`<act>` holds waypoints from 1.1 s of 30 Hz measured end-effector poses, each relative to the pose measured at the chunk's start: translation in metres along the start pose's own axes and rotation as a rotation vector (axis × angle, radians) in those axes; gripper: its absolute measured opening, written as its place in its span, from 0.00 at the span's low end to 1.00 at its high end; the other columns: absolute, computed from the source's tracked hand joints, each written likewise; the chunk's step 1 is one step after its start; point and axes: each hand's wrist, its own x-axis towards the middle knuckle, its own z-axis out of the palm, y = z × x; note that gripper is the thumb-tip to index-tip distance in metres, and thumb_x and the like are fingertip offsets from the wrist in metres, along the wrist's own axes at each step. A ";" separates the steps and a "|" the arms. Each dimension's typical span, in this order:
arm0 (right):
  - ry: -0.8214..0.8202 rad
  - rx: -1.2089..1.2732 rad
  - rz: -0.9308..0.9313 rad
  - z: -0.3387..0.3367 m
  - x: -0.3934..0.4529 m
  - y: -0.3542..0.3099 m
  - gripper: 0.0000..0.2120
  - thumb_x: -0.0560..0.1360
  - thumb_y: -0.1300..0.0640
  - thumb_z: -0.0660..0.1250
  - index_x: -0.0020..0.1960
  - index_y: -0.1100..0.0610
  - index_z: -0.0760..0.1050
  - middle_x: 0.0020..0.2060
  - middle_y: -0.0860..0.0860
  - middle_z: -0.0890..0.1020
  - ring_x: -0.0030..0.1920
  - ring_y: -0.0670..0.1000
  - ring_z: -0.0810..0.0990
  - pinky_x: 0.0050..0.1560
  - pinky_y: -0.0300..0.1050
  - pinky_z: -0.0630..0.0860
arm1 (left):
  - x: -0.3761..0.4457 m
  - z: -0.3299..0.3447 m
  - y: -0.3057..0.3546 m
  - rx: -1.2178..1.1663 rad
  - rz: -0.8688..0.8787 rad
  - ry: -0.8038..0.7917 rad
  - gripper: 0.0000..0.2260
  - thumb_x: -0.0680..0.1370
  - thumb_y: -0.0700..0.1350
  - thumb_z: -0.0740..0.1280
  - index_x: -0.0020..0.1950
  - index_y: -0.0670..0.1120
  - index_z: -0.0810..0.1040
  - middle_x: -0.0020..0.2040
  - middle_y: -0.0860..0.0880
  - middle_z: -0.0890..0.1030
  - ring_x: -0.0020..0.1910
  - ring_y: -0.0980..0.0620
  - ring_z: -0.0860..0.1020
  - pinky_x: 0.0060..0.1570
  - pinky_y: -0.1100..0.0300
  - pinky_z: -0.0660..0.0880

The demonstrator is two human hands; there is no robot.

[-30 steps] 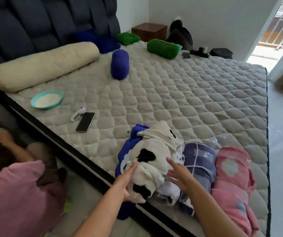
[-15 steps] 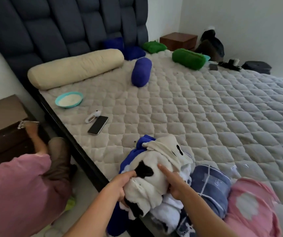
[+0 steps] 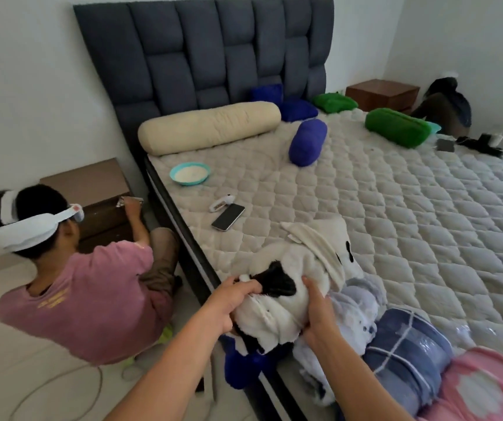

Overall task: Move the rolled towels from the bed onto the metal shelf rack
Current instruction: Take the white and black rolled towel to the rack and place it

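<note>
A white rolled towel with black patches (image 3: 286, 287) lies at the near edge of the bed (image 3: 411, 226). My left hand (image 3: 229, 302) grips its left side and my right hand (image 3: 317, 311) clasps its right side. Under it a blue towel (image 3: 244, 363) hangs over the bed edge. To its right lie a pale blue fluffy towel (image 3: 353, 311), a blue plaid rolled towel (image 3: 408, 357) in clear plastic and a pink towel (image 3: 484, 387). Further up the bed rest a blue rolled towel (image 3: 308, 142) and a green rolled towel (image 3: 397, 127). The metal shelf rack is out of sight.
A person in a pink shirt (image 3: 86, 299) crouches on the floor left of the bed at a brown nightstand (image 3: 98, 202). On the mattress lie a phone (image 3: 228, 217), a small white device (image 3: 221, 203), a teal bowl (image 3: 190, 173) and a cream bolster (image 3: 209, 127).
The view has swung left and upward, bringing in the headboard and the crouching person. Both hands went from touching the white towel to gripping its sides.
</note>
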 end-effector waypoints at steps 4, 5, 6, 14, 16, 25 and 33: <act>-0.093 -0.091 -0.045 0.052 -0.035 0.023 0.23 0.64 0.43 0.71 0.56 0.51 0.75 0.53 0.53 0.81 0.53 0.56 0.79 0.58 0.57 0.77 | -0.050 -0.069 -0.011 -0.076 0.081 0.052 0.21 0.72 0.39 0.73 0.64 0.48 0.74 0.57 0.39 0.80 0.53 0.41 0.79 0.55 0.43 0.77; -0.121 -0.110 -0.052 0.065 -0.050 0.028 0.19 0.67 0.45 0.70 0.54 0.51 0.74 0.51 0.52 0.80 0.52 0.55 0.78 0.58 0.56 0.76 | -0.063 -0.086 -0.015 -0.079 0.095 0.062 0.22 0.70 0.40 0.74 0.62 0.49 0.75 0.57 0.41 0.81 0.55 0.41 0.79 0.57 0.41 0.76; -0.171 -0.126 -0.065 0.081 -0.065 0.038 0.18 0.68 0.47 0.69 0.55 0.52 0.74 0.50 0.52 0.80 0.51 0.54 0.78 0.56 0.55 0.77 | -0.081 -0.109 -0.020 -0.080 0.104 0.083 0.23 0.67 0.42 0.76 0.60 0.50 0.76 0.57 0.42 0.81 0.56 0.40 0.79 0.58 0.38 0.75; -0.623 -0.320 -0.082 0.188 -0.225 0.153 0.22 0.68 0.54 0.68 0.62 0.53 0.76 0.53 0.53 0.83 0.52 0.56 0.81 0.55 0.56 0.79 | -0.234 -0.275 -0.114 -0.289 0.208 0.381 0.21 0.72 0.42 0.73 0.64 0.50 0.73 0.53 0.47 0.83 0.50 0.44 0.80 0.46 0.41 0.78; -0.748 -0.380 -0.110 0.210 -0.266 0.181 0.22 0.67 0.55 0.70 0.61 0.51 0.76 0.54 0.52 0.83 0.53 0.55 0.81 0.56 0.57 0.79 | -0.275 -0.309 -0.146 -0.350 0.221 0.443 0.22 0.73 0.43 0.73 0.65 0.50 0.73 0.59 0.46 0.81 0.57 0.42 0.79 0.48 0.38 0.78; -1.339 -0.672 -0.255 0.277 -0.451 0.313 0.20 0.69 0.54 0.72 0.60 0.52 0.74 0.51 0.45 0.80 0.49 0.46 0.79 0.41 0.41 0.74 | -0.443 -0.401 -0.282 -0.674 0.309 0.785 0.20 0.73 0.43 0.72 0.64 0.51 0.74 0.63 0.45 0.78 0.62 0.39 0.76 0.57 0.33 0.74; -1.794 -0.809 -0.310 0.323 -0.602 0.433 0.23 0.71 0.53 0.73 0.64 0.54 0.72 0.53 0.47 0.78 0.55 0.51 0.76 0.54 0.48 0.72 | -0.548 -0.456 -0.371 -0.964 0.509 1.056 0.22 0.69 0.45 0.75 0.62 0.51 0.76 0.61 0.42 0.80 0.61 0.38 0.77 0.59 0.31 0.71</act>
